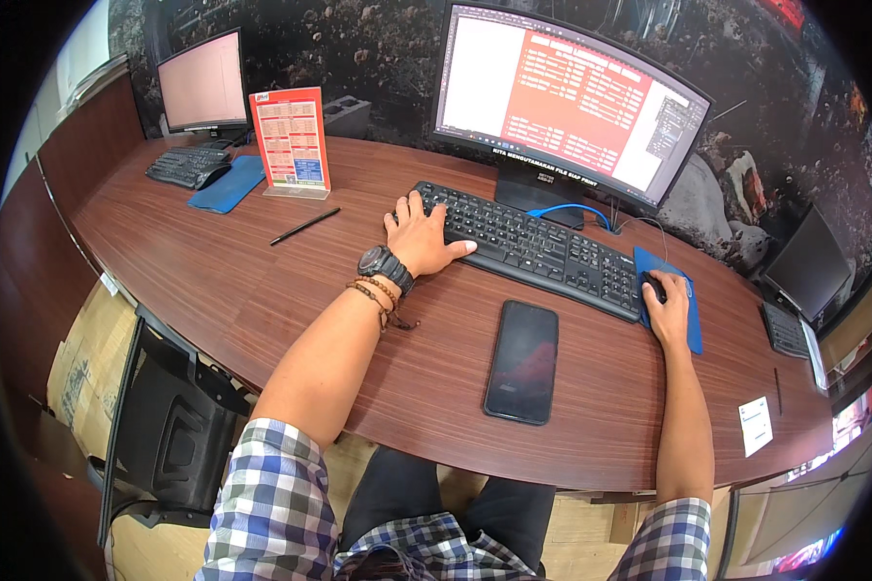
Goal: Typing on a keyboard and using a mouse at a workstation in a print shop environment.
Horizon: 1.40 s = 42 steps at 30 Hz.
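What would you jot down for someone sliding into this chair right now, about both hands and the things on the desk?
Left hand: flat on the left end of the black keyboard, fingers spread over the keys, holding nothing.
Right hand: cupped over the black mouse on the blue mouse pad.
Curved monitor: on, showing a red layout in an editing window.
Black phone: screen dark, flat on the desk in front of the keyboard, untouched.
Black pen: lying left of the keyboard, unused.
Done: file open. Left: cannot tell from the screen.
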Motion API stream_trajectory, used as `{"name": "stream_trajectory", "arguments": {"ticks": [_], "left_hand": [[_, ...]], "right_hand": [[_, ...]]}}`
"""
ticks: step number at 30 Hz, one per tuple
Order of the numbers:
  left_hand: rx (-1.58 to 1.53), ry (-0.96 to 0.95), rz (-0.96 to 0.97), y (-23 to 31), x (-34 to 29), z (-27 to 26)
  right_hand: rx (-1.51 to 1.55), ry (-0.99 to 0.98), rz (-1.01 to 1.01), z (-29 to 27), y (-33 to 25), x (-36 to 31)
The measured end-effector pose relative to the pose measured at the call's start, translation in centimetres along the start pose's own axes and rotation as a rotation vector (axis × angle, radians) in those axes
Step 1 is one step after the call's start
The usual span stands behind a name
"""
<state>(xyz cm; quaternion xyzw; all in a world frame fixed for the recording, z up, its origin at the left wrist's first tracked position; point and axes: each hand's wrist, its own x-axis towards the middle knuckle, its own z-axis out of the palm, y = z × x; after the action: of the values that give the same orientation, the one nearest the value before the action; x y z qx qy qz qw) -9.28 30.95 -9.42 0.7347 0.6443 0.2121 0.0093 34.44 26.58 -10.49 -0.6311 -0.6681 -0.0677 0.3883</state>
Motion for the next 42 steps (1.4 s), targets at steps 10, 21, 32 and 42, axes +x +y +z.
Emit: {"name": "stream_trajectory", "arguments": {"ticks": [10,21,32,42], "left_hand": [[-0.007,0.011,0.004,-0.2,0.0,0.0],[0.000,0.001,0.001,-0.1,0.0,0.1],[-0.005,0.003,0.020,0.3,-0.1,0.0],[-0.197,-0.043,0.493,3.9,-1.2,1.0]], "right_hand": [[-0.010,0.001,0.006,0.1,-0.2,0.0],[-0.005,-0.007,0.006,-0.1,-0.4,0.0],[-0.014,-0.012,-0.002,0.0,0.2,0.0],[-0.006,-0.010,0.007,0.1,0.1,0.1]]}}
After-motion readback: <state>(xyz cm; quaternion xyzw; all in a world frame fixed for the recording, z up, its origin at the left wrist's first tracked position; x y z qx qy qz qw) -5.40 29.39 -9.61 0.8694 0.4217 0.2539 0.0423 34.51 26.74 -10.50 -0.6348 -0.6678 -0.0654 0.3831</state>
